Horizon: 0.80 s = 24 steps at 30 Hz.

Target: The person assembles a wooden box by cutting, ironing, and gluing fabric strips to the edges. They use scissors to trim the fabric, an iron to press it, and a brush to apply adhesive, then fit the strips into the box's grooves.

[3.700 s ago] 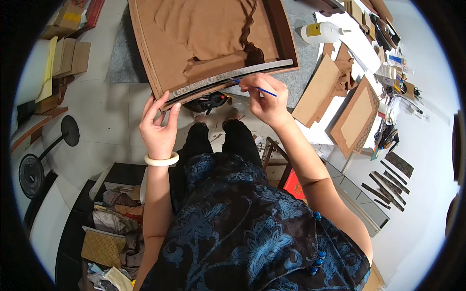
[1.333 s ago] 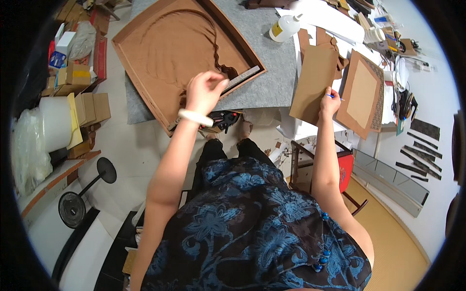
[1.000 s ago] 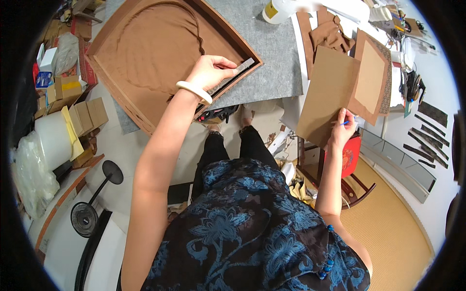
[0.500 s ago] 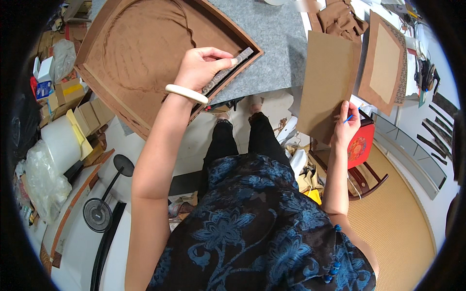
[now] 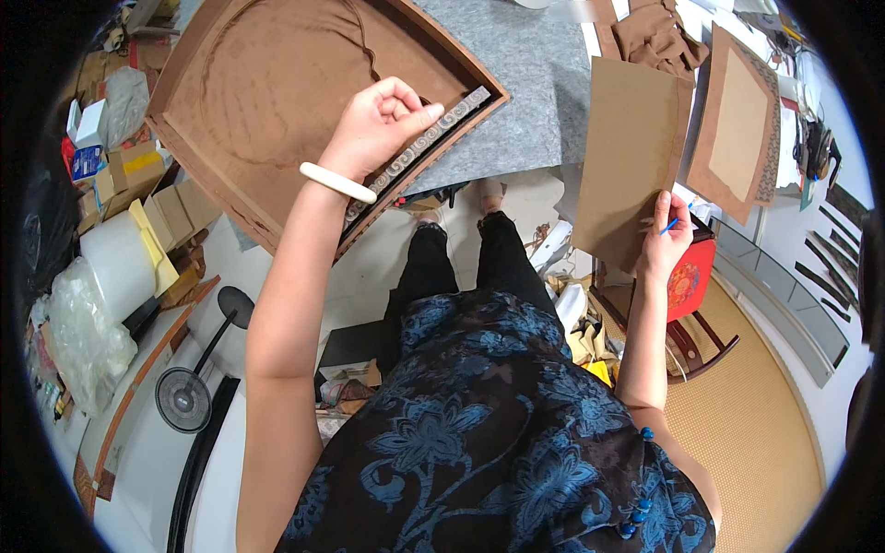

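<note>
A brown, suede-like tray [image 5: 277,111] with raised sides rests at the left of the grey felt table top. Along its inner near-right edge lies a grey strip with a scroll pattern [image 5: 406,161]. My left hand [image 5: 373,124] is over that edge, its fingers curled in and the thumb tip at the strip; nothing shows between the fingers. On the right, my right hand [image 5: 666,240] grips the lower right edge of a flat brown board [image 5: 631,147]. A thin blue stick [image 5: 668,226] also shows at those fingers; its kind is unclear.
Crumpled brown cloth [image 5: 654,39] and a brown panel with a beige centre [image 5: 735,120] lie beyond the board. A red-seated chair [image 5: 690,281] stands below my right hand. Boxes and plastic bags [image 5: 88,341] crowd the left, near a black round-based stand [image 5: 184,399].
My left hand has slid slightly down and left along the strip, its fingers more curled, so more of the pattern shows. The right hand still holds the board in nearly the same place.
</note>
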Tool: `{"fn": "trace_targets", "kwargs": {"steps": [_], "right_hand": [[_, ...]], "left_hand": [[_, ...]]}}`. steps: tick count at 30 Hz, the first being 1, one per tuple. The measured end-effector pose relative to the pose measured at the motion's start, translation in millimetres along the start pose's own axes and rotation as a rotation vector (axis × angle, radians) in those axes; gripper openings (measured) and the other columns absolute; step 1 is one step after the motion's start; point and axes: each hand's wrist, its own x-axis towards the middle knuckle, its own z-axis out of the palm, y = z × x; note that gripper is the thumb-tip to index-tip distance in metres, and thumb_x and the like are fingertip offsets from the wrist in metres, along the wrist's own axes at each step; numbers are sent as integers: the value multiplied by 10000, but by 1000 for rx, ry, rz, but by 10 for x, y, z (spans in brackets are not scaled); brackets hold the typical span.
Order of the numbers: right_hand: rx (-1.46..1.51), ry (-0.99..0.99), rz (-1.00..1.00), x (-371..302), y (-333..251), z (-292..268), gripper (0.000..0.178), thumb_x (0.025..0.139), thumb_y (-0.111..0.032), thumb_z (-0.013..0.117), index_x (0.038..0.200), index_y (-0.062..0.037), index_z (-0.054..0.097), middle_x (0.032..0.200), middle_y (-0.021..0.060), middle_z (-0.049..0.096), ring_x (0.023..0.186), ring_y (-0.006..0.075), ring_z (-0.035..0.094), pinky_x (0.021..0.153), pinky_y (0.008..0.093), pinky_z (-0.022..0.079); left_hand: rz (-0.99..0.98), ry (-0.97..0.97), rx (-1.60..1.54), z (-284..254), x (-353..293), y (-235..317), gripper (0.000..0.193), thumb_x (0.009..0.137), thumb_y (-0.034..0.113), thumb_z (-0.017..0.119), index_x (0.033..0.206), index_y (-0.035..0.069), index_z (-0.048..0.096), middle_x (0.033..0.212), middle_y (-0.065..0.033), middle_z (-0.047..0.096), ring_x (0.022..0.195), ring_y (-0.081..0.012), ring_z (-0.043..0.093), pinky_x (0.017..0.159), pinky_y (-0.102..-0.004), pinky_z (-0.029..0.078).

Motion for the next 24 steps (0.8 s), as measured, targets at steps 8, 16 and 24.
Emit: {"fn": "trace_targets", "kwargs": {"steps": [8, 16, 24], "right_hand": [[13, -17, 85, -43, -19, 31, 173, 986, -222, 684, 1010, -51, 675, 875, -53, 631, 785, 31, 520, 709, 191, 415], [31, -2, 43, -41, -73, 55, 167, 987, -216, 682, 1014, -51, 676, 883, -48, 637, 793, 34, 525, 722, 195, 424], [-17, -10, 21, -49, -50, 117, 219, 990, -230, 679, 1039, -16, 677, 874, -30, 648, 795, 50, 535, 732, 209, 430]], "left_hand": [[202, -12, 286, 151, 22, 8, 188, 855, 108, 810, 838, 60, 629, 735, 72, 589, 650, 13, 510, 598, -152, 445], [196, 74, 184, 189, 53, 51, 156, 874, 121, 787, 868, 28, 662, 755, 46, 614, 668, -8, 520, 612, -174, 456], [77, -12, 146, 262, 153, 100, 130, 897, 87, 742, 967, 2, 674, 865, -19, 687, 754, -48, 612, 710, -201, 526]]}}
